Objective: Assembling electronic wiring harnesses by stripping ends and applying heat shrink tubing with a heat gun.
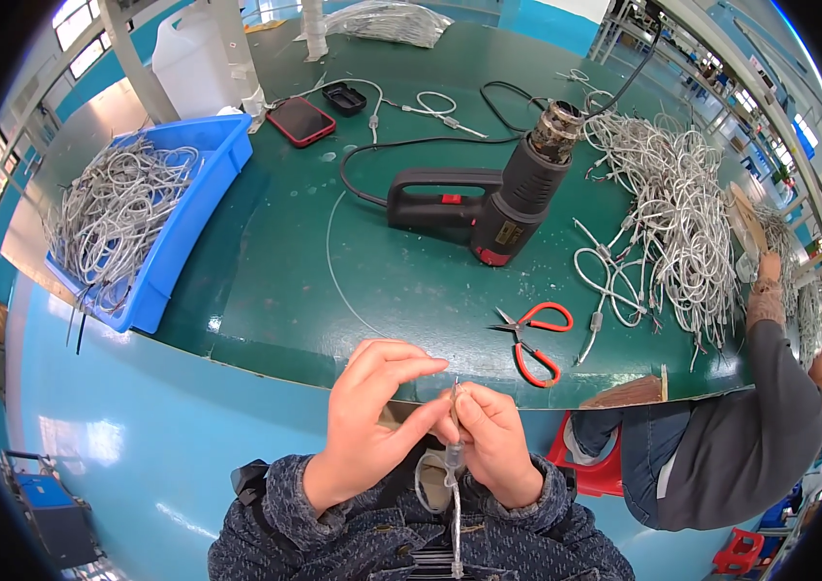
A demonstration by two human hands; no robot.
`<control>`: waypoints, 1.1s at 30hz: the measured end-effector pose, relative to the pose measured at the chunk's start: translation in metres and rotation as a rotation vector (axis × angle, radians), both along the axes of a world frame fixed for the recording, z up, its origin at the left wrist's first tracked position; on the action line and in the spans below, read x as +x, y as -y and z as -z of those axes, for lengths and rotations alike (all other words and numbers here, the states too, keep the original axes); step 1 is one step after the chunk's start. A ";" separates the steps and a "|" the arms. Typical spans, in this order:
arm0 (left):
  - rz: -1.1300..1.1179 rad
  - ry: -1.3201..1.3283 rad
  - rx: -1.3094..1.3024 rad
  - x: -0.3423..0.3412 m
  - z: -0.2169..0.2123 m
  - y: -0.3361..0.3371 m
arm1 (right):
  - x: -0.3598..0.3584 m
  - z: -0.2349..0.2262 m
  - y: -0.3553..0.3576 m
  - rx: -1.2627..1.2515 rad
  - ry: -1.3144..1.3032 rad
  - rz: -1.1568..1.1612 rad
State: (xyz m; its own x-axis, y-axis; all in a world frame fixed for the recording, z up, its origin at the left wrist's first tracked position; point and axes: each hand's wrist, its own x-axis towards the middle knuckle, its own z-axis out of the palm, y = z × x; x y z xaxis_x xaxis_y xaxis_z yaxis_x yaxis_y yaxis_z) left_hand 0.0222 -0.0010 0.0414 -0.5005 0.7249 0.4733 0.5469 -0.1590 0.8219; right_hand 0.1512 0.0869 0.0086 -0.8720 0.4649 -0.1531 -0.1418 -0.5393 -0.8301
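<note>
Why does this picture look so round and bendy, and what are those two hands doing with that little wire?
The camera sits on a person's head and looks down through a very wide lens, so straight edges bend. The left hand and right hand belong to that person. Together they pinch a thin clear cable piece near its small end. On the green table lie a black heat gun, red-handled scissors, a big pile of grey cables and a blue bin of more cables. Another person sits at the right.
</note>
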 end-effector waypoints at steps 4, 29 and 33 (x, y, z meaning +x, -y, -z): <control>-0.002 -0.015 0.005 -0.002 0.002 -0.001 | -0.002 0.003 -0.002 -0.023 -0.081 -0.029; -0.062 -0.355 -0.053 -0.004 0.017 -0.002 | -0.009 0.005 -0.005 -0.205 -0.016 -0.053; -0.075 -0.371 -0.058 -0.005 0.020 -0.003 | -0.010 0.008 -0.007 -0.208 -0.025 -0.050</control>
